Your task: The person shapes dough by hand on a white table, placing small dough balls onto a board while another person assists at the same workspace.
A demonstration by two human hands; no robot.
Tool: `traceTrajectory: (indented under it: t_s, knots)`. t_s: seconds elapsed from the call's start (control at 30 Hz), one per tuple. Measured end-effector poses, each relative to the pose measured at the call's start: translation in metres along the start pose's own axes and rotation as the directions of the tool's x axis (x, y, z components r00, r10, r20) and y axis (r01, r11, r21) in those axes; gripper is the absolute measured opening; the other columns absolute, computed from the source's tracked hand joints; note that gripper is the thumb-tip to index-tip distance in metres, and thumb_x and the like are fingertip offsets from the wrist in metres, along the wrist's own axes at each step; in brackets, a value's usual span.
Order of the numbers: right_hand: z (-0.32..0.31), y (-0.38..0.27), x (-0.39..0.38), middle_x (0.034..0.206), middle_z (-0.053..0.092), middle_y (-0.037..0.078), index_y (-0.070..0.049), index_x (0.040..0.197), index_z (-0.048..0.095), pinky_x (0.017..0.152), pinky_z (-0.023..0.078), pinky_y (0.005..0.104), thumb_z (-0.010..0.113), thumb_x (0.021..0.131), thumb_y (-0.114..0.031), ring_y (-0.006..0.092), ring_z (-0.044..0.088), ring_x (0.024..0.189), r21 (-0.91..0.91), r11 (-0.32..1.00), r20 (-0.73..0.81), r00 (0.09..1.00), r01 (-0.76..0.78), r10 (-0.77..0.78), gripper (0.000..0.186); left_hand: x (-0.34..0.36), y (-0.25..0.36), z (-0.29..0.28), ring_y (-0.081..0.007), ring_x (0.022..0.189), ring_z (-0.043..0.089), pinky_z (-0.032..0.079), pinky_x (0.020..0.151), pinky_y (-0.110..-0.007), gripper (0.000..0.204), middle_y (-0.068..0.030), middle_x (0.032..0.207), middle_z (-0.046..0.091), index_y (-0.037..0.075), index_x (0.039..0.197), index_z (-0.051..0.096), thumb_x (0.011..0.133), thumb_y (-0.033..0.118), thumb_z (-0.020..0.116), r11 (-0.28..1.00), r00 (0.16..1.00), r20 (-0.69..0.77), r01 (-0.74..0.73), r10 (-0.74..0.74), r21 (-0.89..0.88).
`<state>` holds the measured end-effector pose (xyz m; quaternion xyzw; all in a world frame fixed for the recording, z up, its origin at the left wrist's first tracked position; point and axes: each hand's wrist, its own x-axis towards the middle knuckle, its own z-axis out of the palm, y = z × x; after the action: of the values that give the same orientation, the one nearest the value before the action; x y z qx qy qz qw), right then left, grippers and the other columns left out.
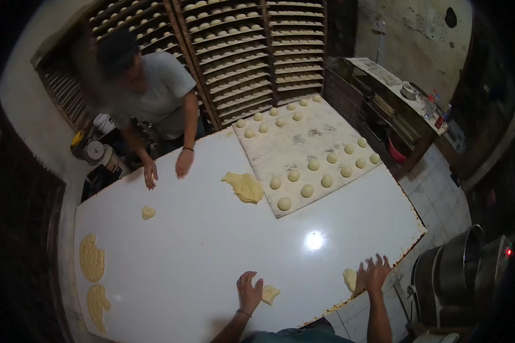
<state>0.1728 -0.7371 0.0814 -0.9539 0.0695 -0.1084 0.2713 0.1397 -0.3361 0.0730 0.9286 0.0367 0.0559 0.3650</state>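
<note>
My left hand [249,294] is at the table's near edge with its fingers loosely bent and nothing in them. Just to its right lies a small flat piece of pale yellow dough [270,294]. Farther right, my right hand [375,274] has its fingers spread, close beside another dough piece [350,279] near the table's edge. A large torn slab of dough [244,187] rests at the table's middle, against the corner of a floured wooden board [303,143]. Several round dough balls [313,164] sit in rows on that board.
Across the white table [183,246], a co-worker [160,91] stands with both hands over the far edge, near a small dough lump [148,212]. Two large dough pieces [92,258] lie at the left end. Racks [229,51] of dough balls stand behind; a metal mixing bowl [461,263] is at right.
</note>
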Motion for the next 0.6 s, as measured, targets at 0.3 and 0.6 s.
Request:
traceTrajectory:
  t_s: [0.3,0.6]
  knots:
    - [0.009,0.013,0.014,0.082,0.06,0.011,-0.005,0.076,0.061,0.076,0.042,0.0441,0.067,0.072,-0.016,0.0312,0.055,0.078,-0.089,0.893,0.015,0.897,0.441,-0.441,0.014,0.038,-0.017,0.026,-0.0283,0.084,0.054,0.041,0.076,-0.042,0.013,-0.0089,0.083,0.06,0.007,0.08,0.06,0.073,0.013,0.069,0.859,0.945,-0.167,-0.172,0.283,0.482]
    - [0.039,0.022,0.006,0.081,0.059,0.013,-0.004,0.076,0.058,0.074,0.042,0.0447,0.064,0.069,-0.005,0.032,0.055,0.081,-0.002,0.894,0.106,0.889,0.448,-0.446,0.01,0.027,-0.027,0.024,-0.0327,0.09,0.053,0.041,0.08,-0.044,0.016,-0.0108,0.087,0.06,0.005,0.083,0.06,0.073,0.014,0.069,0.888,0.982,0.027,-0.182,0.188,0.423]
